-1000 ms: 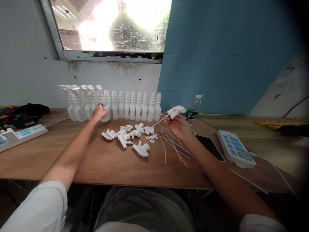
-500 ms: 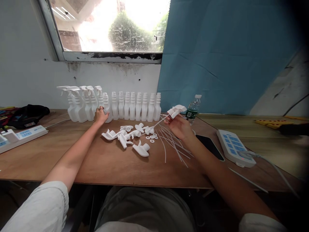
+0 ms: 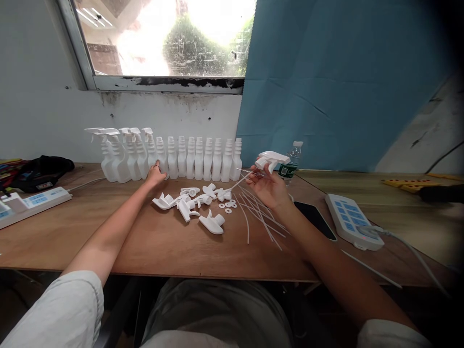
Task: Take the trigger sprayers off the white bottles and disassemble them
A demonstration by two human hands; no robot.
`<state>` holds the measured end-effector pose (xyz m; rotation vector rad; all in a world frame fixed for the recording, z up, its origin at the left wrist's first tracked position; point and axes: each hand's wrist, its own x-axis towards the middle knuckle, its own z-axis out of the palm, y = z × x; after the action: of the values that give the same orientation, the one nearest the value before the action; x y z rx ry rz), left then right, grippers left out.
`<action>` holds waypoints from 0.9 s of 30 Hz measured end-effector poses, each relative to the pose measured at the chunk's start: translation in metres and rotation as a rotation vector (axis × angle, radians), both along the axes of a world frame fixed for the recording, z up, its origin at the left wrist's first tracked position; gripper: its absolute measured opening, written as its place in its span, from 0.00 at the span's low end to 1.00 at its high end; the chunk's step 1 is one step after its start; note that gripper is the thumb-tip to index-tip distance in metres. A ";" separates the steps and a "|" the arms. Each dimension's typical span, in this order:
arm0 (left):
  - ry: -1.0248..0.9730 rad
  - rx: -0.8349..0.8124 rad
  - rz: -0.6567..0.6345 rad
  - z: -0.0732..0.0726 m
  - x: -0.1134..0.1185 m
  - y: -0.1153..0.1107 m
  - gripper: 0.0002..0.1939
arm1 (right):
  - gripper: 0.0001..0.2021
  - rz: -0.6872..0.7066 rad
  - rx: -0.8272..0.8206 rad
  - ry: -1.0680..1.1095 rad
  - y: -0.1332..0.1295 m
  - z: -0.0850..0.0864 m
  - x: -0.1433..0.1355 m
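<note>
My left hand [image 3: 156, 175] is at the front of an uncapped white bottle [image 3: 160, 153], its fingers against or very near it; whether it grips the bottle is unclear. My right hand [image 3: 267, 186] holds a white spray head [image 3: 271, 158] above the table, with a thin white tube [image 3: 242, 181] slanting down to the left from it. Several bottles with spray heads [image 3: 116, 157] stand at the left of the row, and several open bottles [image 3: 199, 159] at the right. Loose spray heads [image 3: 212, 223], white rings [image 3: 228, 210] and thin tubes [image 3: 266, 224] lie between my arms.
A clear water bottle [image 3: 294, 157] stands behind my right hand. A black phone [image 3: 315, 221] and a power strip [image 3: 353, 222] lie to the right. Another power strip [image 3: 45, 198] and a black bag-like item [image 3: 43, 173] are at the left of the wooden table [image 3: 163, 253].
My left hand has shifted slightly right and the open bottle beside it stands more upright. The spray head in my right hand has turned, its side now showing, and is slightly higher.
</note>
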<state>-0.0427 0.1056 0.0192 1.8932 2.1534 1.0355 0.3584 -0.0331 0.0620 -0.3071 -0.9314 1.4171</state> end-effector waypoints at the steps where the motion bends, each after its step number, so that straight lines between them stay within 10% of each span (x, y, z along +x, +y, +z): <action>1: 0.005 0.002 -0.010 -0.001 0.000 0.000 0.43 | 0.10 0.008 0.009 0.005 0.000 0.000 0.001; 10: -0.099 0.229 -0.108 0.038 0.032 -0.019 0.25 | 0.04 0.104 -0.011 -0.055 -0.007 0.005 0.000; 17: 0.103 0.020 -0.894 0.081 0.130 -0.111 0.15 | 0.07 0.128 -0.080 -0.051 -0.001 0.003 0.010; 21: 0.419 -0.105 -1.251 0.069 0.181 -0.186 0.13 | 0.06 0.059 -0.160 -0.020 0.005 0.001 0.020; 27: 0.614 -0.175 -1.080 0.016 0.204 -0.231 0.17 | 0.07 0.027 -0.228 -0.027 0.011 -0.002 0.023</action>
<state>0.1614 -0.1254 0.0356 2.8878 0.9072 0.0459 0.3817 -0.0222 0.0599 -0.4871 -0.7987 1.5500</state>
